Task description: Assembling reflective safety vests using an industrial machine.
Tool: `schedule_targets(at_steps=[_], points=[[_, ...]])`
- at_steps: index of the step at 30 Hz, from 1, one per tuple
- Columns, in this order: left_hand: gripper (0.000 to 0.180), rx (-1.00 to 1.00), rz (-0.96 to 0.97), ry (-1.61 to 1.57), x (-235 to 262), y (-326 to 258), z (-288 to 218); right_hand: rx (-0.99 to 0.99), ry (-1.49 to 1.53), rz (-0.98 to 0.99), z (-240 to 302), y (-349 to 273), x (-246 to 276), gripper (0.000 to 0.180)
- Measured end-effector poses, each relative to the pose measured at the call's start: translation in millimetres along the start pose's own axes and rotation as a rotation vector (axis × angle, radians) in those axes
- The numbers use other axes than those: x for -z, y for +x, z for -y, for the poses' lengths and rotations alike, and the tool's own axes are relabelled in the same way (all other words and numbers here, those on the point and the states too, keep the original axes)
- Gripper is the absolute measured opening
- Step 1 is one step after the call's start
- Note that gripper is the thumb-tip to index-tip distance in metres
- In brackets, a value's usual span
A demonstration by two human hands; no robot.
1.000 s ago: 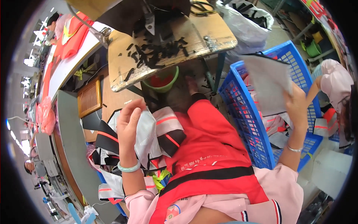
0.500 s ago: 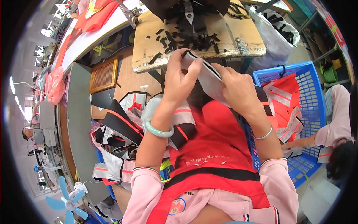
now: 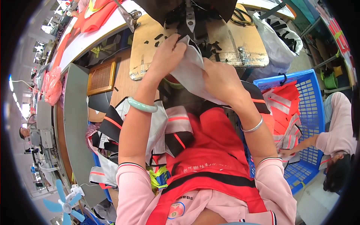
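A light grey fabric piece with black edging (image 3: 188,73) stretches between my two hands, over the near edge of a wooden work plate (image 3: 249,41). My left hand (image 3: 170,52) is closed on its upper left corner, close to a machine's metal foot (image 3: 190,21). Lower and to the right, my right hand (image 3: 223,80) grips the other side of its edge, with the fingers partly hidden behind the cloth. Small black scraps (image 3: 213,48) lie on the plate around the fabric. Grey and black pieces with orange stripes (image 3: 178,125) hang beside my left forearm.
At the right stands a blue plastic basket (image 3: 317,101) with red and grey garment pieces. A co-worker's arm (image 3: 300,146) reaches into it. Behind it is a white sack (image 3: 275,48) of black scraps. A grey panel (image 3: 77,131) and a small fan (image 3: 65,206) are at the left.
Both hands have moved forward and left with the fabric, bringing its corner closer to the machine foot. Some scraps are now covered. The co-worker's hand shows more clearly at the basket.
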State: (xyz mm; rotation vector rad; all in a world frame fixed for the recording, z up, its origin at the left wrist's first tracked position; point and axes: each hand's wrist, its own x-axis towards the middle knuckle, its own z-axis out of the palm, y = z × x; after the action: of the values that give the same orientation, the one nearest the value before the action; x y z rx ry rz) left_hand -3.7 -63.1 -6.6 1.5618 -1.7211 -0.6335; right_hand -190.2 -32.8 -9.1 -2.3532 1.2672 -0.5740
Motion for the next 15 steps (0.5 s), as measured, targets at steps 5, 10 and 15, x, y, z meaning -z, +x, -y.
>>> schedule_targets(at_steps=[5,10,15], points=[[0.041,0.146,0.072,-0.032,3,19,3,0.038,-0.002,-0.018,-14,13,-6,0.016],[0.047,0.136,0.03,-0.005,-3,28,10,0.085,-0.029,-0.083,-21,17,-8,0.014],[0.047,0.132,0.142,0.066,3,13,-7,-0.007,0.043,0.015,-17,1,2,0.019]])
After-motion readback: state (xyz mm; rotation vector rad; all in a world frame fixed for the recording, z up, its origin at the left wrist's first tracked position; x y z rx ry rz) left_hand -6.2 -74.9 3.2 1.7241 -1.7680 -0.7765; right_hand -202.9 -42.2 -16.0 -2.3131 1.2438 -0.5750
